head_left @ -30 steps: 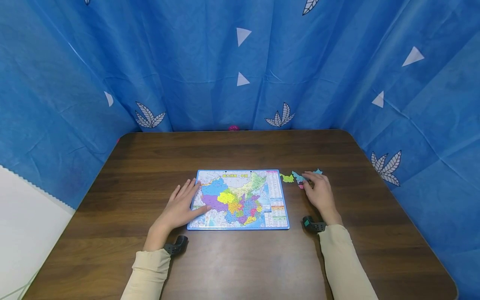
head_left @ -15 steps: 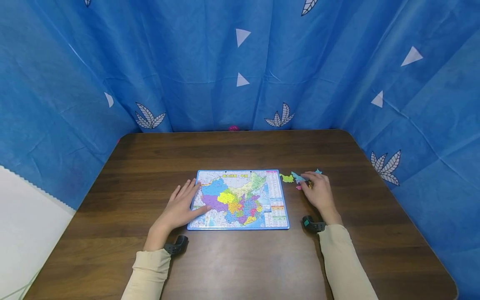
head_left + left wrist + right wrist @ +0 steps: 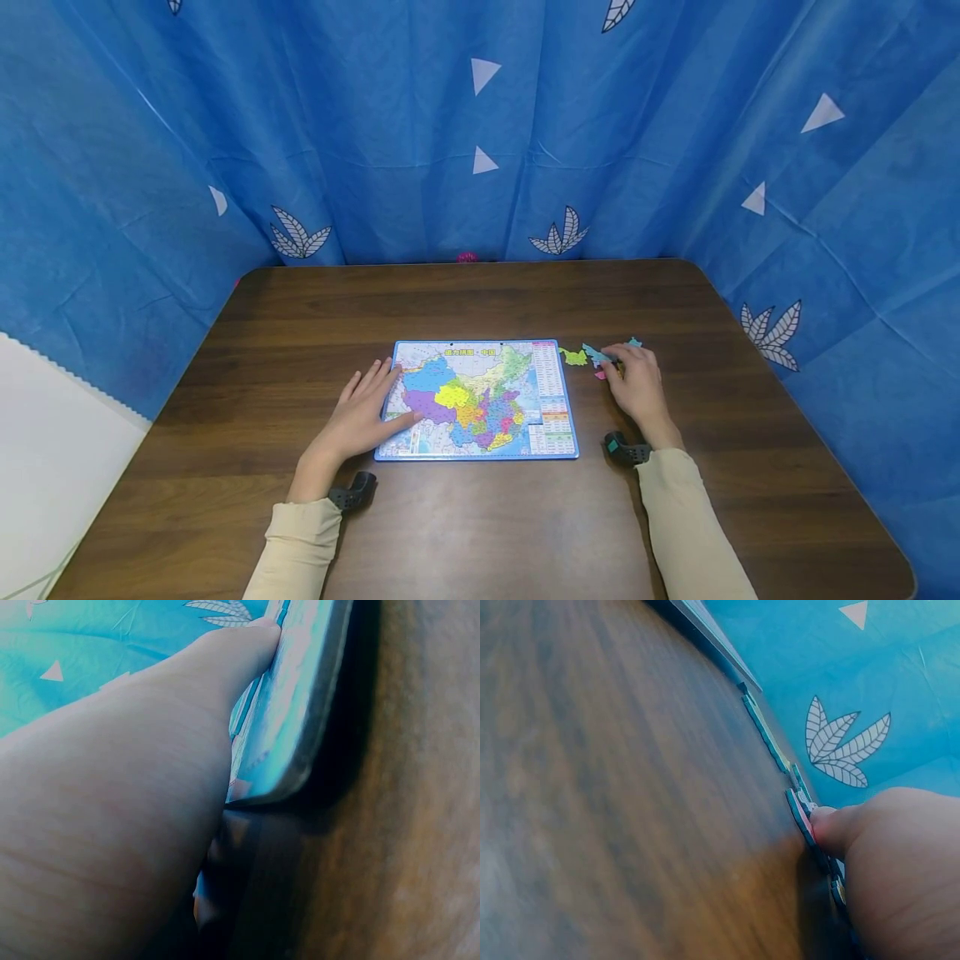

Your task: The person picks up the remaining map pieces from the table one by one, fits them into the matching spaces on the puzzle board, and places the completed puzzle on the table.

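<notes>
A magnetic map puzzle board (image 3: pixel 551 375) with a blue edge lies flat on the table. My left hand (image 3: pixel 362 417) rests across its left side, fingers spread and thumb on the map; the left wrist view shows the thumb on the board's surface (image 3: pixel 300 697). To the right of the board, my right hand (image 3: pixel 639 387) is over several loose puzzle pieces. Its thumb (image 3: pixel 832 829) touches a pink piece (image 3: pixel 600 375). A light blue piece (image 3: pixel 594 355) lies by the fingertips and a green piece (image 3: pixel 576 357) by the board. The hand partly hides the other pieces.
The dark wooden table (image 3: pixel 480 304) extends around the board. A blue curtain (image 3: pixel 375 125) with white triangles and leaves hangs behind and at the sides. Black cameras sit on both wrists, the left one (image 3: pixel 354 492) near the board's lower left corner.
The pink piece has shifted slightly under my right fingers, and a yellow-orange piece shows beside them. My left hand and the board stay put.
</notes>
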Available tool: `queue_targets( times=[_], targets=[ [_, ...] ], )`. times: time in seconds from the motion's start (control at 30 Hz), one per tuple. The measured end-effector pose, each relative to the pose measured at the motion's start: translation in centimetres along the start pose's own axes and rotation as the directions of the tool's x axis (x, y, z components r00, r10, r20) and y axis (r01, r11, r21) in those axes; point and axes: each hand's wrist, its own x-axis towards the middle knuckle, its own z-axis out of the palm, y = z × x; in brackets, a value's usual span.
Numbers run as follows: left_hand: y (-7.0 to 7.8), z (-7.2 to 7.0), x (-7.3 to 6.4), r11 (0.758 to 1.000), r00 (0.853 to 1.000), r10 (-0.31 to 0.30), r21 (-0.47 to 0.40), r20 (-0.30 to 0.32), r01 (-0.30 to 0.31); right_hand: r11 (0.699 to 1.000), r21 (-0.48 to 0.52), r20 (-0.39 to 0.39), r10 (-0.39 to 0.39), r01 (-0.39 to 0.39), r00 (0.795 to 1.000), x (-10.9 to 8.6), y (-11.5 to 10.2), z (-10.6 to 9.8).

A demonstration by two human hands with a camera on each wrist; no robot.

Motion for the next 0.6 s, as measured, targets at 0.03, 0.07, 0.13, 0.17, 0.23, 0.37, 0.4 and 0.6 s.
queue_targets(
  times=[0.03,0.07,0.13,0.17,0.23,0.37,0.4,0.6],
  targets=[
    [0.00,-0.01,0.00,1.000,1.000,0.000,0.000,0.000,0.000,1.000,-0.002,0.000,-0.003,0.003,1.000,0.00,0.01,0.02],
    [0.00,-0.02,-0.01,1.000,1.000,-0.001,0.000,0.000,0.001,1.000,-0.002,0.001,-0.007,0.007,1.000,0.03,0.04,0.05],
    [0.03,-0.04,-0.04,1.000,1.000,-0.001,0.001,0.001,0.001,1.000,-0.001,0.000,-0.014,0.014,1.000,0.02,0.07,0.07],
    [0.06,-0.05,-0.06,1.000,1.000,-0.002,0.001,0.002,0.002,1.000,0.000,-0.002,-0.018,0.018,1.000,0.00,0.06,0.05],
    [0.12,-0.09,-0.09,1.000,1.000,-0.002,0.002,0.002,0.002,1.000,0.004,-0.001,-0.021,0.021,1.000,-0.03,0.05,0.03],
    [0.21,-0.16,-0.09,1.000,1.000,-0.003,0.001,0.002,0.003,0.999,0.011,-0.010,-0.034,0.034,0.999,0.01,0.02,-0.02],
    [0.23,-0.18,-0.09,1.000,1.000,-0.003,0.000,0.003,0.003,0.999,0.014,-0.012,-0.038,0.038,0.999,0.03,0.02,-0.03],
    [0.29,-0.22,-0.05,1.000,1.000,-0.003,-0.002,0.005,0.003,0.999,0.019,-0.016,-0.050,0.051,0.999,0.09,-0.11,-0.10]
  ],
)
